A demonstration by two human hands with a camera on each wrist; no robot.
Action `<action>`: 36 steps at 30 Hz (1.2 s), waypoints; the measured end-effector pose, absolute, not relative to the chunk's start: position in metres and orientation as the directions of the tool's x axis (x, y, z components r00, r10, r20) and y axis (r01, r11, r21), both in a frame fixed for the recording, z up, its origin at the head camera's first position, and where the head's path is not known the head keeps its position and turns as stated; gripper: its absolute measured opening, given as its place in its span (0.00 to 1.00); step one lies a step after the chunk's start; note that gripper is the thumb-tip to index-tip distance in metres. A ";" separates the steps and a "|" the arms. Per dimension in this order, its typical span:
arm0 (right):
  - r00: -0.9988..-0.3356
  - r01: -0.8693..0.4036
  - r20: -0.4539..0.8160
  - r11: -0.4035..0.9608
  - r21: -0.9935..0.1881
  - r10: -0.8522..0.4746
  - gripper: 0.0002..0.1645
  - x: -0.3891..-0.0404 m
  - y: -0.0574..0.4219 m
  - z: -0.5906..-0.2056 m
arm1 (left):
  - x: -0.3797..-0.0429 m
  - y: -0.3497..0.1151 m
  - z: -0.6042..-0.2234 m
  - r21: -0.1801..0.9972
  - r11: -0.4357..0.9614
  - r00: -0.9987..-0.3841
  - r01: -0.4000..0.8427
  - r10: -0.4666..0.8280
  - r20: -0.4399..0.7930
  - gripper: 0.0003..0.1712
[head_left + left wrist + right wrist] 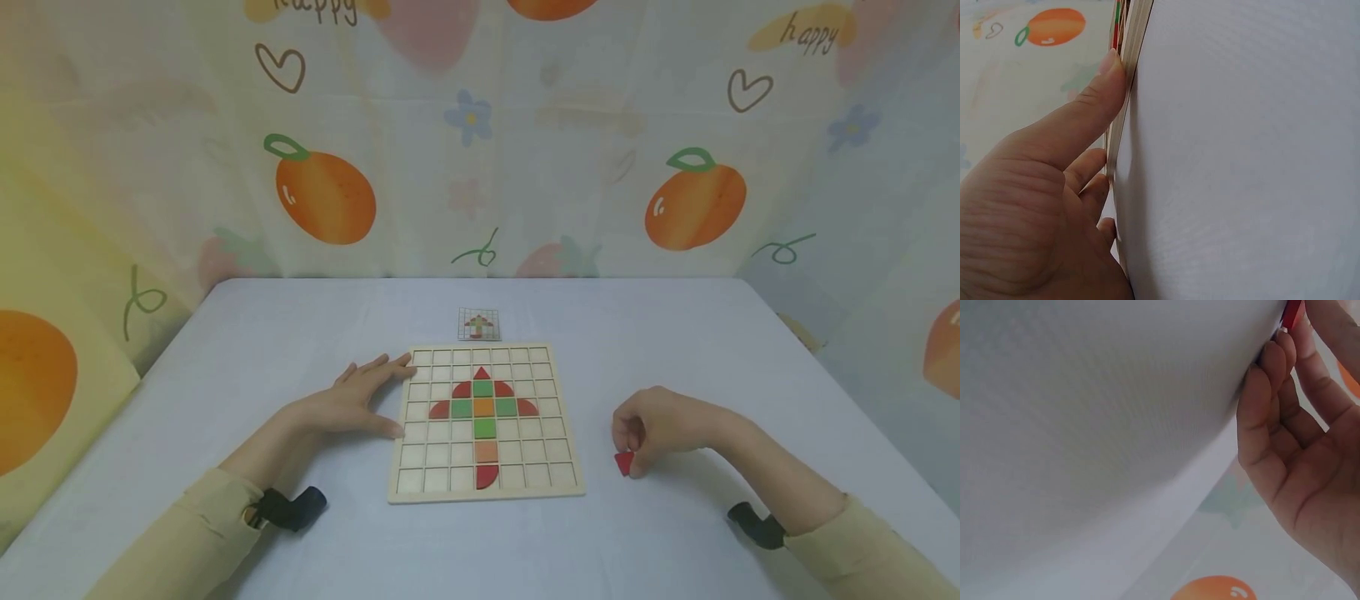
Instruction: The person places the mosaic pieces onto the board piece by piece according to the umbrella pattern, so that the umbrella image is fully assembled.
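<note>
A wooden grid board [437, 480] lies on the table. Coloured tiles fill some of its cells: a red triangle tile [482, 374] at the top, green squares, an orange square tile [483, 407] in the middle, and rounded red tiles at the sides and bottom. My left hand [352, 402] rests at the board's left edge, fingers spread, thumb touching the rim [1138, 37]. To the right of the board, my right hand [666, 425] pinches a small red triangular tile [623, 463] close to the table. Only a sliver of that tile [1293, 314] shows in the right wrist view.
Behind the board lies a small card [478, 325] printed with a similar pattern on a grid. A white cloth [330, 317] covers the table. A curtain [525, 167] with printed oranges hangs beyond the far edge. Each wrist wears a black device.
</note>
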State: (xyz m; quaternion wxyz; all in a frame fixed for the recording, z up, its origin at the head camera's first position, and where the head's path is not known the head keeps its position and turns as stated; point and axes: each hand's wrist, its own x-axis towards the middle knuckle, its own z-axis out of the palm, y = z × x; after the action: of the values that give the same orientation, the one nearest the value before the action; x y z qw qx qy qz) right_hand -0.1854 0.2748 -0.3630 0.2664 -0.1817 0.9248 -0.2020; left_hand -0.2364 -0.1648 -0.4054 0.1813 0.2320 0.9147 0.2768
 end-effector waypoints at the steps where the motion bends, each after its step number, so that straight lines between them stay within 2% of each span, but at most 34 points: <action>1: -0.791 -0.233 -0.418 0.852 -0.468 -0.446 0.14 -0.185 0.275 -0.363 | -0.236 -0.165 -0.405 0.590 0.737 -0.825 0.329 0.528 -0.200 0.53; 10: -0.792 -0.287 -0.391 0.850 -0.441 -0.470 0.17 -0.188 0.274 -0.365 | -0.237 -0.166 -0.407 0.587 0.735 -0.822 0.339 0.535 -0.195 0.53; 22: -0.724 -0.360 -0.332 0.742 -0.566 -0.605 0.11 -0.192 0.277 -0.367 | -0.240 -0.167 -0.411 0.588 0.740 -0.825 0.326 0.527 -0.206 0.53; 28: -0.740 -0.382 -0.288 0.733 -0.564 -0.607 0.09 -0.193 0.269 -0.363 | -0.240 -0.167 -0.411 0.580 0.741 -0.825 0.337 0.529 -0.196 0.54; 36: -0.758 -0.351 -0.229 0.677 -0.647 -0.611 0.07 -0.194 0.249 -0.362 | -0.239 -0.166 -0.409 0.583 0.743 -0.828 0.330 0.524 -0.199 0.53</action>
State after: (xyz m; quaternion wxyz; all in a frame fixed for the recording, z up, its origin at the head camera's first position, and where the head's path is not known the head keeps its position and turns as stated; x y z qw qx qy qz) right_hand -0.1938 0.2489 -0.3625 0.2190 -0.2706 0.8891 -0.2970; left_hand -0.2392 -0.1661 -0.4090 0.1780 0.2329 0.9163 0.2728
